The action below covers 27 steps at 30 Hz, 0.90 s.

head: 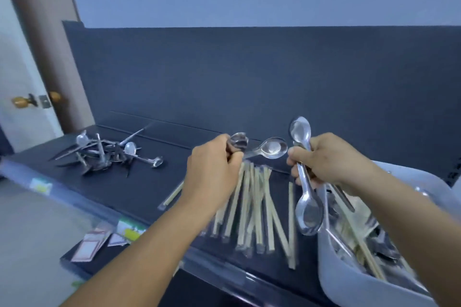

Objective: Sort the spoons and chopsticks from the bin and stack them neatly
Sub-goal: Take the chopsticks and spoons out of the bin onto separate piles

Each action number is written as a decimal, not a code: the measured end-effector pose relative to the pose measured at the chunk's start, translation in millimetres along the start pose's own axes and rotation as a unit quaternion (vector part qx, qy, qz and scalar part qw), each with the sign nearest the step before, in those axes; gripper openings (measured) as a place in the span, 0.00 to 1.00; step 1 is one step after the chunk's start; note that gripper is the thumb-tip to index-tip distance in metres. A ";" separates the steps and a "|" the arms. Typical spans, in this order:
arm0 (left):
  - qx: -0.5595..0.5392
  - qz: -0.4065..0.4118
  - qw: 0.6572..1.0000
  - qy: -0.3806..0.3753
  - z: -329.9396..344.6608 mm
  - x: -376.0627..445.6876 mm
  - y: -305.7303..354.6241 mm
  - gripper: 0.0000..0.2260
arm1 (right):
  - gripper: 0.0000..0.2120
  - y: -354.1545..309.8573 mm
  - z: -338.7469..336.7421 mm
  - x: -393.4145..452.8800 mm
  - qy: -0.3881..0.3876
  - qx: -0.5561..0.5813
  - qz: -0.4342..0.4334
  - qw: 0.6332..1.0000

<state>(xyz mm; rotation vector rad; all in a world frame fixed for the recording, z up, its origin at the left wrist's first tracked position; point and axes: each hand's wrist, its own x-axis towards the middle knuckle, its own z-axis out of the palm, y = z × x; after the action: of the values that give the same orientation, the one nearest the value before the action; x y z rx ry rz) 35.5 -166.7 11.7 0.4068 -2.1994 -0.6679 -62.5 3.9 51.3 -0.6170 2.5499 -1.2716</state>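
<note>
Left hand [214,159]: fingers curled in a closed grip round spoon handles; one spoon bowl [239,141] sticks up just above the knuckles, a second spoon [270,148] points right toward the other hand, bowl up.
Right hand [324,157]: grip clenched round a bunch of spoons [305,182]; one bowl stands up above the fist at [300,129], another hangs down below it at [308,217], over the near edge of the bin.
Gap between hands: the left hand's second spoon bowl lies just beside the right thumb; contact cannot be told.
Chopsticks [259,207]: pale sticks in clear sleeves, laid roughly side by side on the worktop [139,187], below and between both hands; one lies apart, slanted, at the left [172,194].
Spoon pile [104,154]: loose heap of metal spoons on the worktop, well left of the left hand.
Bin [349,279]: grey-white, at lower right under the right forearm; holds mixed spoons and chopsticks.
Surroundings: dark panel behind the worktop; door with knob [18,101] at far left; paper tags [87,247] below the worktop's front edge.
</note>
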 end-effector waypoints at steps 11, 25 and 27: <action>0.079 -0.069 0.994 0.028 -153.1 17.1 -207.5 0.05 | 0.12 -142.5 224.8 32.2 -0.102 0.011 -0.035 0.994; 0.118 -0.120 0.986 0.009 -166.9 90.0 -347.1 0.04 | 0.12 -183.0 342.9 163.6 -0.110 -0.097 0.010 0.989; 0.127 -0.114 0.985 -0.008 -153.3 107.2 -357.8 0.05 | 0.13 -180.1 353.4 188.2 -0.106 -0.130 0.018 0.986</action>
<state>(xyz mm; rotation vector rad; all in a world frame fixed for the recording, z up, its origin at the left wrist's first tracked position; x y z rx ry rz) 109.6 -559.1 -47.9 0.7951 -2.2809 -0.5116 -47.4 -429.3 -18.7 -0.7118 2.5503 -0.8179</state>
